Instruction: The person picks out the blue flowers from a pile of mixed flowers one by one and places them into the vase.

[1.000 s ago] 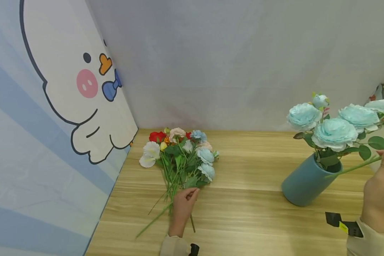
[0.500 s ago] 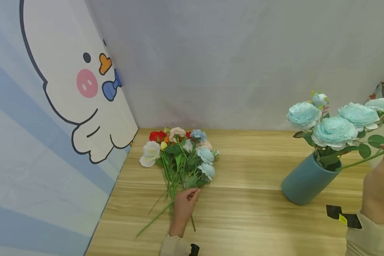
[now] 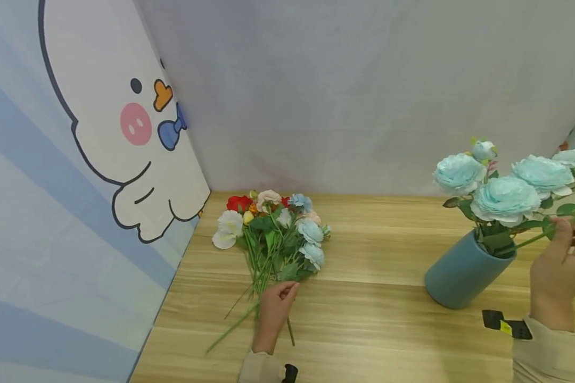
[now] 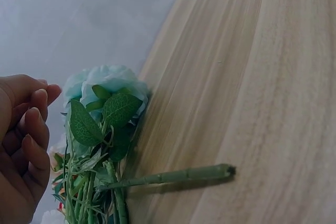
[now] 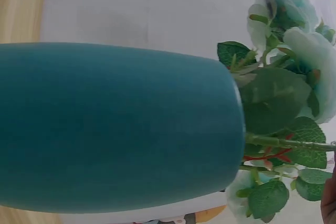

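Observation:
My right hand (image 3: 558,268) pinches the green stem of a light blue artificial flower (image 5: 299,144), whose lower end sits inside the mouth of the blue vase (image 3: 467,274). The stem leans out to the right over the rim. Several pale blue blooms (image 3: 505,201) with green leaves fill the top of the vase. My left hand (image 3: 275,311) holds nothing, its fingers loosely curled. It is just in front of a pile of artificial flowers (image 3: 273,234), over their stems. In the left wrist view, a cut stem end (image 4: 189,176) sticks out across the table beside that hand.
The wooden table (image 3: 364,319) meets a grey cloth wall (image 3: 340,96) at the back. On the left stands a panel with a cartoon duck (image 3: 139,122). Red, white, peach and blue blooms make up the pile.
The stem's end has gone from in front of the vase's rim into its mouth. My right hand has moved left, closer to the vase. My left hand stays put.

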{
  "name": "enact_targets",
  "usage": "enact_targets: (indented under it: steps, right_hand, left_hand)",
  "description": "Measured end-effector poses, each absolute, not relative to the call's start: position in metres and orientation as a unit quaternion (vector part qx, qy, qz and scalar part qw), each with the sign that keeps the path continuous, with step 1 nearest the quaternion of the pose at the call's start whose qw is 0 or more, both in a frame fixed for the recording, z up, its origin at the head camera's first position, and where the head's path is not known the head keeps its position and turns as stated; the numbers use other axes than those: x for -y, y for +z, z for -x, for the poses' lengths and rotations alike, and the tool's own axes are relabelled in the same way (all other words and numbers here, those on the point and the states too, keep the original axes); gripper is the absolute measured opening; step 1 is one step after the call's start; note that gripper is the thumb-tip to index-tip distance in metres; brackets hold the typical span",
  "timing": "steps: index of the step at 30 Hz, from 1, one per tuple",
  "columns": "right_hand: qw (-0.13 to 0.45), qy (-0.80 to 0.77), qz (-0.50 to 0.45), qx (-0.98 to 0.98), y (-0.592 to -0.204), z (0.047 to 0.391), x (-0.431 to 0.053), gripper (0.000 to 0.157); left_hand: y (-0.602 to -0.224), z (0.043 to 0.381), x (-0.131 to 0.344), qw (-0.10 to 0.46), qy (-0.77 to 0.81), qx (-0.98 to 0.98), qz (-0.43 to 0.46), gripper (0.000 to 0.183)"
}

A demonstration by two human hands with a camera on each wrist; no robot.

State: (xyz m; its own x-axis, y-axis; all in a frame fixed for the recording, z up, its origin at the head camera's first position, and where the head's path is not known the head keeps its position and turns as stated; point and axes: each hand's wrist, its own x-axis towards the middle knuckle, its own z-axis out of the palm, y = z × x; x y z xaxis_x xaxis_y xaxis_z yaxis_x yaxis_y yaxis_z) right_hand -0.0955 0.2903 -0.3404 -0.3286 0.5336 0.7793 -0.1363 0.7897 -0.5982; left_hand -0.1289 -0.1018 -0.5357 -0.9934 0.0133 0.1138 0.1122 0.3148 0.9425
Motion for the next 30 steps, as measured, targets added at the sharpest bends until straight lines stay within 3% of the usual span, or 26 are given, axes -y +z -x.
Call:
enact_targets:
  steps: [5, 14, 30]
  right_hand:
    - [0.579, 0.279, 0.115, 0.757, -0.345, 0.098, -0.291, 0.032]
    - [0.583, 0.25, 0.108, 0.766, -0.361, 0.103, -0.292, 0.053]
    - [0.553, 0.266, 0.183, 0.769, -0.384, 0.099, -0.281, 0.03]
  left_hand:
    - [-0.537, 0.129, 0.102, 0.045, -0.58, 0.812, 0.044, 0.019]
    - [-0.538, 0.128, 0.101, 0.057, -0.576, 0.814, 0.047, 0.017]
    - [-0.541, 0.126, 0.104, 0.055, -0.574, 0.816, 0.042, 0.018]
